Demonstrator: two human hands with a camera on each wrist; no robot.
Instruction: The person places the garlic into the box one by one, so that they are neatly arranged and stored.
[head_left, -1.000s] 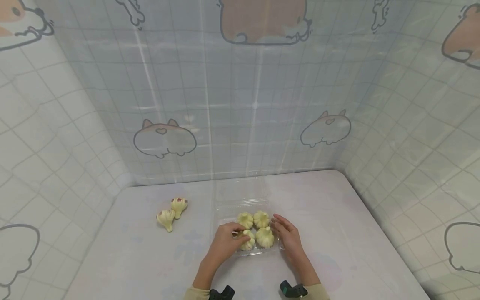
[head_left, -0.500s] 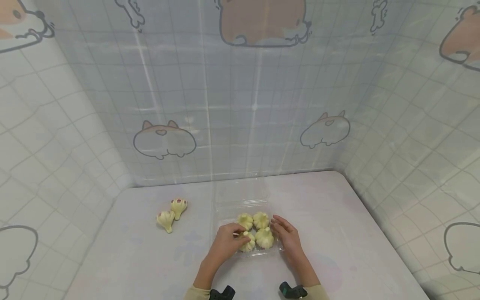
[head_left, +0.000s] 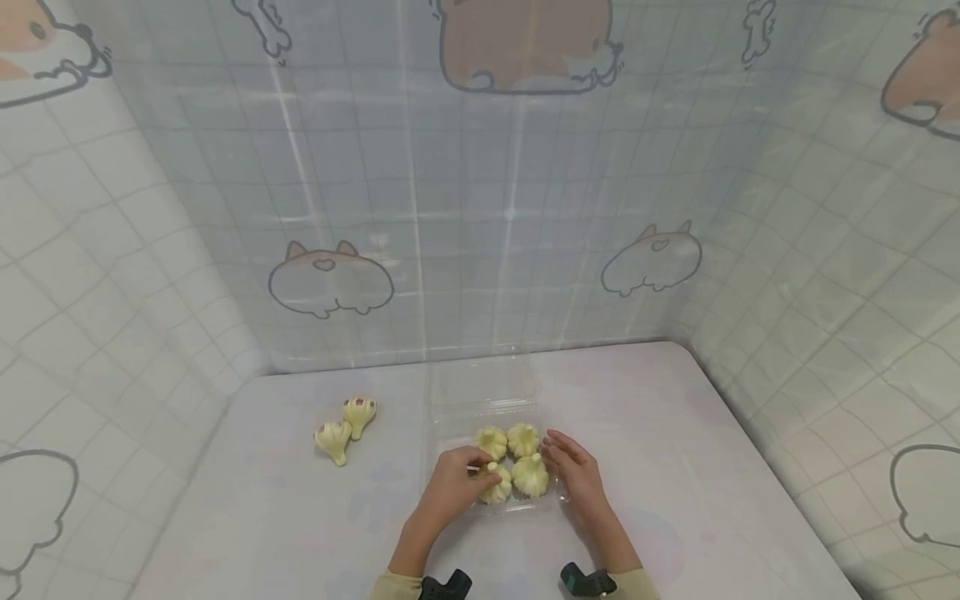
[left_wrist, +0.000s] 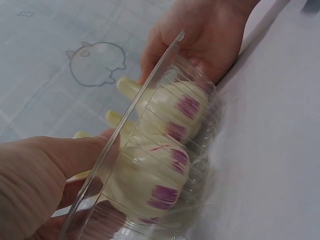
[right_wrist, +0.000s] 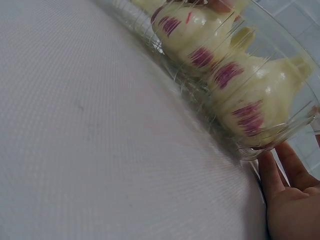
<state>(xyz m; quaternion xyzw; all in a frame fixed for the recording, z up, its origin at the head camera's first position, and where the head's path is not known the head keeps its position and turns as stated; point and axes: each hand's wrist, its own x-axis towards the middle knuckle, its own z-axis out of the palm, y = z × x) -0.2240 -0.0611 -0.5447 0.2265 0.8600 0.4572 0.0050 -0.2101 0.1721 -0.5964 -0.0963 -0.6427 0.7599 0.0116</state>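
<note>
A clear plastic clamshell box [head_left: 517,504] stands on the table, its lid [head_left: 480,379] swung back toward the far wall. Inside sit several pale garlic bulbs in two rows, purple marks showing low on them through the plastic in both wrist views. My left hand [head_left: 452,483] reaches over the box's left side, thumb and fingers round the stem end of the front-left garlic bulb [head_left: 497,485]. Beside the front-right bulb [head_left: 530,476], my right hand [head_left: 579,475] rests against the box's right side with fingers extended. Part of the held bulb is hidden by the left hand.
Two more garlic bulbs lie on the table to the left of the box, one nearer [head_left: 333,440] and one farther [head_left: 359,415]. Patterned curtain walls [head_left: 480,208] enclose the pale table [head_left: 675,433] at the back and both sides.
</note>
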